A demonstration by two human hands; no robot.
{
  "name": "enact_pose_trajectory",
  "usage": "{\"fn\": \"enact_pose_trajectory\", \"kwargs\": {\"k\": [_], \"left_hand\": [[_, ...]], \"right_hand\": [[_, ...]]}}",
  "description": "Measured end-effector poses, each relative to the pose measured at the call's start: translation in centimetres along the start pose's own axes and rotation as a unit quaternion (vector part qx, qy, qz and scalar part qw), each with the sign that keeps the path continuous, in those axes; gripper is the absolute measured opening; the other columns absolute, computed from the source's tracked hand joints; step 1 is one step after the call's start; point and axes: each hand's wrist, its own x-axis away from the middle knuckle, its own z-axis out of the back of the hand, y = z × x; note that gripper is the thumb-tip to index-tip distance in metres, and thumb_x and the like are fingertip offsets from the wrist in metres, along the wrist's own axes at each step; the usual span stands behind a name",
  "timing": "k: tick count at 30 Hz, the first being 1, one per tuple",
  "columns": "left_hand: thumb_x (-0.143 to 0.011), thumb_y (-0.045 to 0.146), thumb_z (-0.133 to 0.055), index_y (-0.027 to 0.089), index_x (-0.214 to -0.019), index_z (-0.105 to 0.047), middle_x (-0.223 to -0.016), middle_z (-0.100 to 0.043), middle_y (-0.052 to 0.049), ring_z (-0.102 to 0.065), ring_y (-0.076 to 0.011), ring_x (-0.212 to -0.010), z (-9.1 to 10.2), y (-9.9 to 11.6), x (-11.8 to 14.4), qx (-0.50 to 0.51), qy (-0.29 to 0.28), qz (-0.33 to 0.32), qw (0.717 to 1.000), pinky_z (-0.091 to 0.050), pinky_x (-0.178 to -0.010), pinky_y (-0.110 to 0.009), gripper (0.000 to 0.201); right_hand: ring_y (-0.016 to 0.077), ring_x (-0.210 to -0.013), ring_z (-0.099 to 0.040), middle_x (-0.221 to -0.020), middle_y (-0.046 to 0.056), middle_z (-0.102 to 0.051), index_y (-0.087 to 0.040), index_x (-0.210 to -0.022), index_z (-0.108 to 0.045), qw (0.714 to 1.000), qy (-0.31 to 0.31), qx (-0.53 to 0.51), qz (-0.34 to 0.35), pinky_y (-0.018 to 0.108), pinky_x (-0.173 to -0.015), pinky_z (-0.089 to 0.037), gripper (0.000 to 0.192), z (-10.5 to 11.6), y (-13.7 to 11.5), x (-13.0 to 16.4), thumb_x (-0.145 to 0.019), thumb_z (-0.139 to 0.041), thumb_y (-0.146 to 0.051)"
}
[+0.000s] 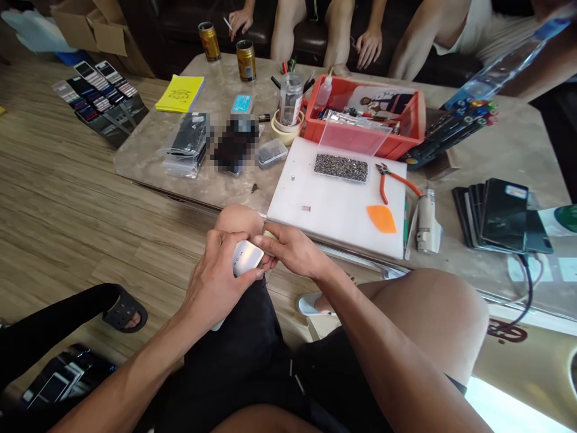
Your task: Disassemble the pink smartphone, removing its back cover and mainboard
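Observation:
A silvery white phone (247, 257) lies in my left hand (215, 270), whose fingers and thumb wrap round its sides. Its back faces up and shows a small dark logo. At the phone's far right edge is my right hand (288, 248), fingers curled and thumb pressed against the index finger. A small pale yellowish bit shows at that pinch, too hidden to name. Both hands are above my left knee, in front of the table edge. Just beyond them a white foam pad (333, 222) carries an open clear box of screws (341, 167), orange-handled cutters (384, 180) and an orange pick (381, 219).
A red bin (415, 129) of tools stands behind the pad on the table (153, 156). Right of the pad are a grey electric screwdriver (428, 221) and stacked phones (503, 213). Bagged parts (188, 141) lie left. People sit on the far sofa (180, 27).

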Motion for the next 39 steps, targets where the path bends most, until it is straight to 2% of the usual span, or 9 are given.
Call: {"fn": "enact_pose_trajectory", "kwargs": {"k": [5, 8, 11, 17, 22, 25, 28, 32, 39], "left_hand": [[-0.081, 0.034, -0.078, 0.034, -0.13, -0.056, -0.12, -0.05, -0.002, -0.064, -0.0266, -0.107, 0.3, 0.0, 0.0, -0.005, -0.002, 0.003, 1.0, -0.054, -0.081, -0.038, 0.053], [-0.081, 0.037, -0.078, 0.035, -0.13, -0.056, -0.119, -0.051, -0.002, -0.065, -0.0263, -0.103, 0.3, 0.1, 0.1, -0.012, 0.004, 0.018, 1.0, -0.053, -0.078, -0.038, 0.053], [-0.082, 0.039, -0.079, 0.035, -0.128, -0.058, -0.118, -0.051, -0.002, -0.064, -0.0262, -0.105, 0.0, 0.0, 0.2, 0.001, 0.02, 0.02, 1.0, -0.053, -0.079, -0.037, 0.051], [-0.081, 0.039, -0.08, 0.035, -0.123, -0.061, -0.118, -0.051, -0.002, -0.063, -0.0274, -0.11, 0.0, 0.3, 0.4, 0.02, 0.029, 0.031, 0.999, -0.053, -0.087, -0.04, 0.046], [-0.081, 0.04, -0.08, 0.034, -0.124, -0.061, -0.122, -0.051, -0.003, -0.063, -0.0278, -0.112, 0.3, 0.9, 0.8, 0.036, 0.015, 0.059, 0.997, -0.052, -0.096, -0.045, 0.047], [-0.081, 0.04, -0.081, 0.034, -0.125, -0.061, -0.122, -0.051, -0.003, -0.062, -0.0282, -0.113, 0.2, 1.0, 1.1, 0.037, 0.02, 0.055, 0.998, -0.052, -0.097, -0.045, 0.048], [-0.081, 0.038, -0.08, 0.034, -0.125, -0.062, -0.121, -0.051, -0.003, -0.062, -0.028, -0.112, 0.1, 0.9, 1.2, 0.029, 0.025, 0.05, 0.998, -0.053, -0.096, -0.044, 0.048], [-0.081, 0.036, -0.079, 0.034, -0.123, -0.062, -0.121, -0.051, -0.003, -0.062, -0.0274, -0.112, 0.1, 0.7, 1.0, 0.032, 0.022, 0.045, 0.998, -0.052, -0.096, -0.043, 0.045], [-0.08, 0.038, -0.08, 0.033, -0.123, -0.062, -0.121, -0.05, -0.002, -0.063, -0.0271, -0.113, 0.3, 0.6, 0.8, 0.046, 0.013, 0.05, 0.998, -0.052, -0.097, -0.044, 0.047]], "right_hand": [[0.0167, -0.057, -0.072, -0.064, -0.001, -0.067, -0.021, -0.08, -0.048, 0.999, 0.014, 0.041, 0.004, 0.023, -0.05, -0.054, 0.046, -0.6, -0.4, -0.4, -0.099, -0.059, -0.061], [0.0166, -0.054, -0.07, -0.062, -0.002, -0.065, -0.022, -0.086, -0.05, 0.997, 0.053, 0.051, 0.005, 0.024, -0.05, -0.053, 0.043, -1.3, -0.1, -0.2, -0.101, -0.055, -0.062], [0.018, -0.058, -0.07, -0.064, -0.002, -0.065, -0.023, -0.087, -0.049, 0.995, 0.097, 0.037, 0.003, 0.027, -0.054, -0.055, 0.045, -1.9, 0.7, 0.4, -0.101, -0.052, -0.065], [0.0178, -0.069, -0.071, -0.08, 0.0, -0.067, -0.023, -0.086, -0.048, 0.992, 0.121, -0.04, 0.014, 0.032, -0.067, -0.06, 0.05, -2.9, 2.4, 1.9, -0.099, -0.048, -0.072], [0.0188, -0.076, -0.066, -0.079, 0.0, -0.062, -0.024, -0.084, -0.047, 0.981, 0.193, -0.013, 0.001, 0.032, -0.07, -0.059, 0.051, -4.5, 3.1, 2.9, -0.1, -0.044, -0.072], [0.0203, -0.079, -0.063, -0.08, 0.001, -0.061, -0.025, -0.083, -0.047, 0.976, 0.215, -0.018, 0.003, 0.033, -0.075, -0.059, 0.051, -5.4, 3.6, 3.6, -0.1, -0.043, -0.073], [0.0207, -0.078, -0.067, -0.079, 0.0, -0.063, -0.025, -0.084, -0.047, 0.977, 0.209, -0.045, -0.001, 0.033, -0.073, -0.059, 0.05, -5.8, 3.9, 4.0, -0.1, -0.045, -0.073], [0.02, -0.075, -0.074, -0.082, 0.001, -0.067, -0.024, -0.086, -0.047, 0.982, 0.171, -0.074, -0.003, 0.032, -0.069, -0.061, 0.049, -5.7, 3.6, 4.2, -0.099, -0.048, -0.072], [0.0189, -0.076, -0.075, -0.081, 0.001, -0.069, -0.023, -0.086, -0.05, 0.989, 0.123, -0.085, -0.002, 0.031, -0.072, -0.063, 0.049, -5.2, 3.0, 3.9, -0.097, -0.054, -0.071]]}}
